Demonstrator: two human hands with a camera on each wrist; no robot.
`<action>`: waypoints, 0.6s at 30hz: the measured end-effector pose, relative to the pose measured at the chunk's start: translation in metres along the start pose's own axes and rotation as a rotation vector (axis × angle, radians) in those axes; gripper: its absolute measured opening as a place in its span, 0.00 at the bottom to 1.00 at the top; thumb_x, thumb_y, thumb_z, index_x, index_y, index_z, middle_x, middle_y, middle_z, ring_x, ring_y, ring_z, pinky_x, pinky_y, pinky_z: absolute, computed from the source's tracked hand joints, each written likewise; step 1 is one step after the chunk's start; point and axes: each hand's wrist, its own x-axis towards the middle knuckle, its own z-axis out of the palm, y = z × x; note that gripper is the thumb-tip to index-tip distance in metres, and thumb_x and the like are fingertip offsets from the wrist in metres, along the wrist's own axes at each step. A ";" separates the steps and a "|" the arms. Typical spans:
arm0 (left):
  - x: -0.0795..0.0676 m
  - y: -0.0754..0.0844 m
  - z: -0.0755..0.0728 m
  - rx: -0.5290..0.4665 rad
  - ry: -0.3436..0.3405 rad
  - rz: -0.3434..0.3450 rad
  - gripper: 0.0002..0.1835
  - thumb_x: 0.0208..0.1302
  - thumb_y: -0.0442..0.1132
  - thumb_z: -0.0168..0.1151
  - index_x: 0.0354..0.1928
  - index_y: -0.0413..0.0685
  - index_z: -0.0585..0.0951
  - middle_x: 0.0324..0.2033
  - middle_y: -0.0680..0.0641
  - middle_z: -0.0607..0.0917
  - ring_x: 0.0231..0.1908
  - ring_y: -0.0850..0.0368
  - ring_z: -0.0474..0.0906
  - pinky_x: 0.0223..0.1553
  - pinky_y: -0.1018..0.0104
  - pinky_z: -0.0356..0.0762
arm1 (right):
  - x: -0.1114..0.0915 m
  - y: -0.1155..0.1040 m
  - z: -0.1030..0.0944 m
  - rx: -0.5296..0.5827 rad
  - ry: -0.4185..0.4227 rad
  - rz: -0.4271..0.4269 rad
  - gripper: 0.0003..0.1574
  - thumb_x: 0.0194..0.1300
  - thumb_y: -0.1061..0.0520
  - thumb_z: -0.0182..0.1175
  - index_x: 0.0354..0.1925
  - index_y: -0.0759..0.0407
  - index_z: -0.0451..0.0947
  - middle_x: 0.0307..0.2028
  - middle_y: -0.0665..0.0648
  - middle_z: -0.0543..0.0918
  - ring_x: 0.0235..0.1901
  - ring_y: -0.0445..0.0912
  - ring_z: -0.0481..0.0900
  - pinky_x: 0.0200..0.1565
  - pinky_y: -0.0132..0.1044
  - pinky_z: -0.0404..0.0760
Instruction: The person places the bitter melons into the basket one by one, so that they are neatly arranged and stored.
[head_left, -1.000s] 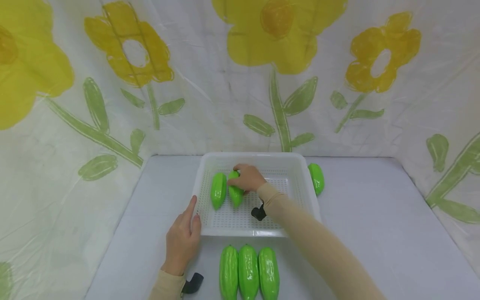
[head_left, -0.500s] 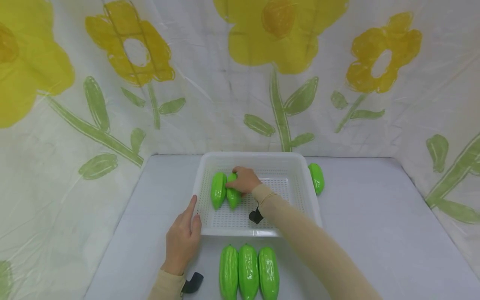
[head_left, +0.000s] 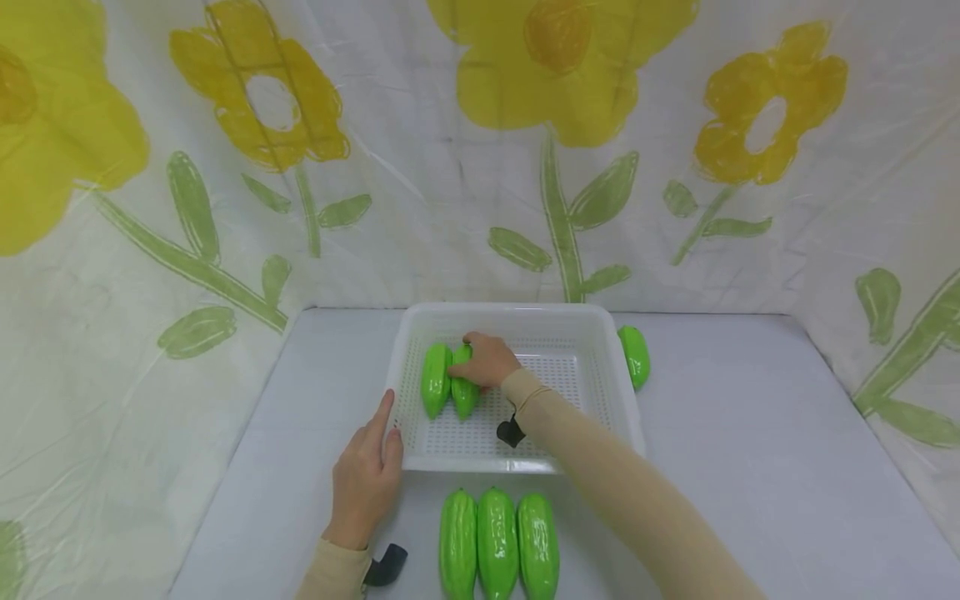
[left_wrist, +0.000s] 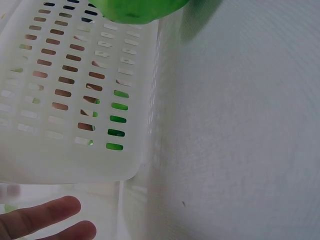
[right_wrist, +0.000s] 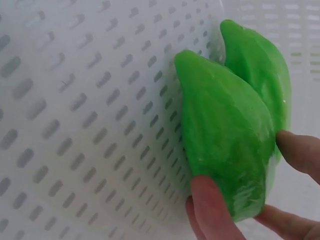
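A white sheet painted with yellow flowers backs a pale table, where a white plastic basket with slotted walls and floor stands near the far edge. A person in tan sleeves works over it: the right hand reaches inside, fingers and thumb clamped round a green gourd in the basket's left half, while the left hand rests outside by the near left corner, forefinger straight, thumb apart, holding nothing; whether its fingertip touches the rim cannot be told. The gripped gourd lies to the left of the right palm, the nearer of the two hands, its long axis running back to front, narrow end toward the person. A second gourd lies nearly parallel, just to its left. Three more gourds line up side by side in front of the basket, and a lone gourd sits just outside its right wall. Small dark fittings show at both wrists. No brand, label or writing can be read.
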 end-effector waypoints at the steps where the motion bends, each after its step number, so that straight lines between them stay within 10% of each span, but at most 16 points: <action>1: 0.000 0.000 0.000 0.000 0.000 0.000 0.30 0.69 0.33 0.56 0.73 0.42 0.74 0.37 0.34 0.89 0.28 0.48 0.81 0.24 0.52 0.78 | 0.000 -0.001 -0.001 -0.025 0.005 -0.002 0.48 0.65 0.43 0.70 0.74 0.64 0.68 0.63 0.66 0.81 0.44 0.53 0.86 0.38 0.41 0.88; 18: 0.000 0.001 0.000 -0.004 -0.007 -0.020 0.29 0.69 0.33 0.57 0.73 0.42 0.74 0.37 0.33 0.89 0.29 0.44 0.82 0.26 0.48 0.79 | -0.033 -0.027 -0.033 -0.207 0.156 -0.087 0.42 0.68 0.40 0.67 0.72 0.60 0.72 0.65 0.66 0.79 0.64 0.60 0.78 0.60 0.54 0.81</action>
